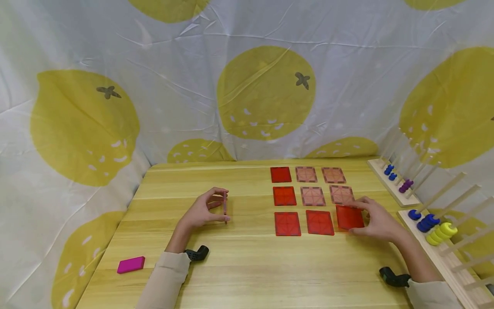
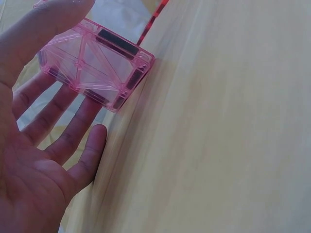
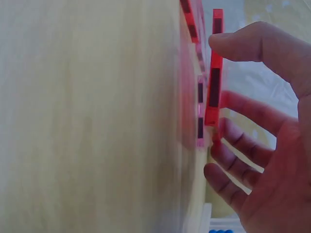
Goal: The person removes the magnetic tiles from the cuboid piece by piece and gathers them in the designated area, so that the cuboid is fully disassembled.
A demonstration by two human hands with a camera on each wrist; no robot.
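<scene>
My left hand pinches a clear pink magnetic tile by its edges between thumb and fingers. It holds the tile on edge, left of the laid-out tiles. My right hand grips a red magnetic tile by opposite edges, thumb at the near side. In the right wrist view this red tile is a little above the table. Beside it lie two red tiles, one in the middle and one at left. Directly behind the held red tile lies a pink tile.
Further back are more tiles in rows: red ones at left, pink ones to their right. Wooden peg racks with coloured beads line the right edge. A magenta block lies at front left. A lemon-print cloth hangs behind.
</scene>
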